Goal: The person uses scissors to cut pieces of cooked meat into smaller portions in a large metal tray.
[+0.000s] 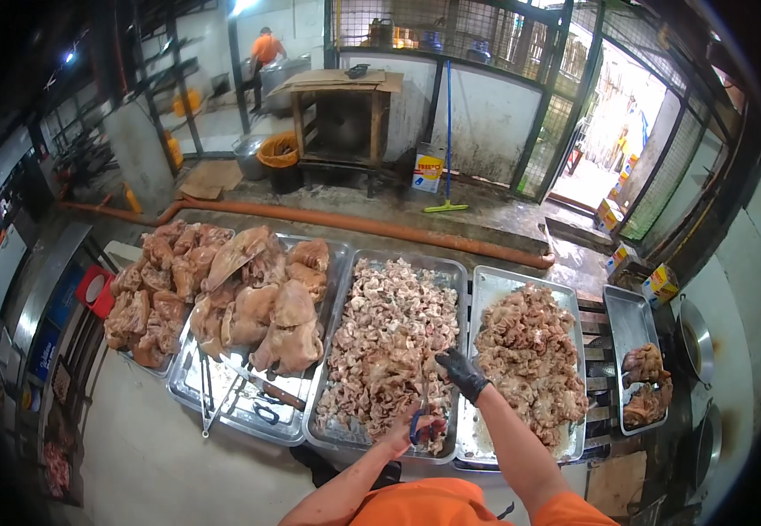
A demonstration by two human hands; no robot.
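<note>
My bare left hand (413, 430) grips blue-handled scissors (415, 427) over the near end of a metal tray (315, 421). Small cut pieces of meat (393, 309) fill that tray. My right hand (463, 373), in a black glove, pinches a pale piece of meat (438, 365) just above the pile, close to the scissors' blades. To the right, a second metal tray (469, 440) bears a heap of browner, curled meat (532, 355). The blade tips are hard to make out against the meat.
A left tray (249, 430) holds large meat chunks (288, 322), a knife (275, 391), tongs (213, 401) and black-handled scissors (265, 413). More chunks (150, 309) lie farther left. A small tray (640, 421) stands right. An orange pipe (354, 223) runs behind; a person (266, 52) stands far back.
</note>
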